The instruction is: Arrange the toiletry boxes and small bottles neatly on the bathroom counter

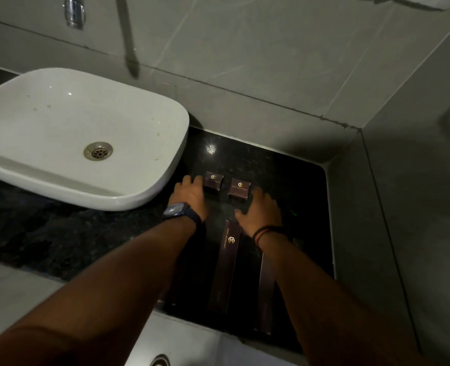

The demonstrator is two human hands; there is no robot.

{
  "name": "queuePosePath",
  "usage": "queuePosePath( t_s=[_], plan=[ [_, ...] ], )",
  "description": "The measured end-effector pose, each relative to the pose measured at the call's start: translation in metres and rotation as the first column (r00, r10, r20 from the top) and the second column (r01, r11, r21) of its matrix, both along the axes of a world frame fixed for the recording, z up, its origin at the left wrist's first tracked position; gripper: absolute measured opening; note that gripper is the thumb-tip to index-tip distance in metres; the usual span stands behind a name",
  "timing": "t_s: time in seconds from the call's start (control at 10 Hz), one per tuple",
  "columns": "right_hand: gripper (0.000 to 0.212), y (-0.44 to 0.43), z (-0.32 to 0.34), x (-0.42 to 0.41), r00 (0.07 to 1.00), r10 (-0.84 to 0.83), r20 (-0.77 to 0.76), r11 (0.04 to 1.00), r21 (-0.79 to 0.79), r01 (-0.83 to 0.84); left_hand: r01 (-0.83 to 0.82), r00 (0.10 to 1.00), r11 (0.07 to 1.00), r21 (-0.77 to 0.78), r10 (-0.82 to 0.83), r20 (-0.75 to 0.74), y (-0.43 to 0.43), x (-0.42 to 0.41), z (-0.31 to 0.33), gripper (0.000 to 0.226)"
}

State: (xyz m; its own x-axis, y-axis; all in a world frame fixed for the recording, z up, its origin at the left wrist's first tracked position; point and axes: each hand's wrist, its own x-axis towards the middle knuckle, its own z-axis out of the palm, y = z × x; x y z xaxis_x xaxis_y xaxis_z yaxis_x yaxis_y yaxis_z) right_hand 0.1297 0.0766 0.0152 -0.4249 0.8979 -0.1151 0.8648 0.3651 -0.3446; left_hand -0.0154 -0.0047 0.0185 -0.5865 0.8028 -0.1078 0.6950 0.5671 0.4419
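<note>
Two small dark square boxes with gold logos lie side by side on the black counter [284, 165]. My left hand [190, 192] touches the left small box [213, 181] from its near left side. My right hand [260, 210] rests against the near right edge of the right small box [239, 190]. Both hands lie palm down with fingers curled; neither has a box lifted. A long dark box [225, 262] lies lengthwise between my forearms. A second long box [267, 283] sits partly hidden under my right forearm. No small bottles show.
A white vessel sink [139, 180] stands just left of the boxes, overhanging the counter. A chrome tap [74, 11] hangs above it. Grey tiled walls [403, 194] close the counter at the back and right. A floor drain [160, 361] shows below the counter's front edge.
</note>
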Motion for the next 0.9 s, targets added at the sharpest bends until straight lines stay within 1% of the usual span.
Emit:
queuePosePath(
  t_s=[0.1,0.2,0.3,0.4,0.5,0.6,0.7,0.8,0.9],
  plan=[
    [0.064,0.026,-0.006,-0.012,0.984,0.113,0.141,0.991,0.053,-0.122,0.081,0.994,0.992,-0.095,-0.088,-0.065,0.032,-0.017,-0.001,0.055],
    [0.066,0.043,-0.014,-0.024,0.964,0.176,0.199,0.980,0.058,-0.191,0.190,0.969,0.953,-0.234,-0.220,-0.112,0.057,-0.031,-0.006,0.060],
    [0.074,0.054,-0.021,-0.035,0.952,0.190,0.239,0.979,0.021,-0.201,0.296,0.931,0.898,-0.326,-0.347,-0.109,0.077,-0.043,-0.014,0.071],
    [0.078,0.058,-0.027,-0.040,0.949,0.171,0.264,0.984,-0.004,-0.176,0.369,0.896,0.855,-0.366,-0.432,-0.106,0.087,-0.050,-0.019,0.073],
    [0.071,0.058,-0.032,-0.041,0.960,0.136,0.246,0.990,-0.003,-0.140,0.383,0.884,0.851,-0.360,-0.451,-0.126,0.088,-0.054,-0.019,0.059],
    [0.069,0.056,-0.034,-0.041,0.965,0.123,0.230,0.992,-0.008,-0.124,0.367,0.893,0.856,-0.364,-0.434,-0.121,0.085,-0.055,-0.016,0.053],
    [0.072,0.056,-0.035,-0.042,0.962,0.124,0.242,0.992,-0.011,-0.125,0.340,0.899,0.856,-0.389,-0.417,-0.133,0.083,-0.055,-0.015,0.054],
    [0.078,0.048,-0.027,-0.040,0.965,0.124,0.232,0.992,0.006,-0.129,0.330,0.899,0.851,-0.409,-0.415,-0.139,0.075,-0.050,-0.008,0.069],
    [0.080,0.048,-0.017,-0.038,0.981,0.123,0.149,0.987,0.087,-0.136,0.325,0.885,0.864,-0.385,-0.421,-0.199,0.075,-0.048,0.002,0.078]
  ],
)
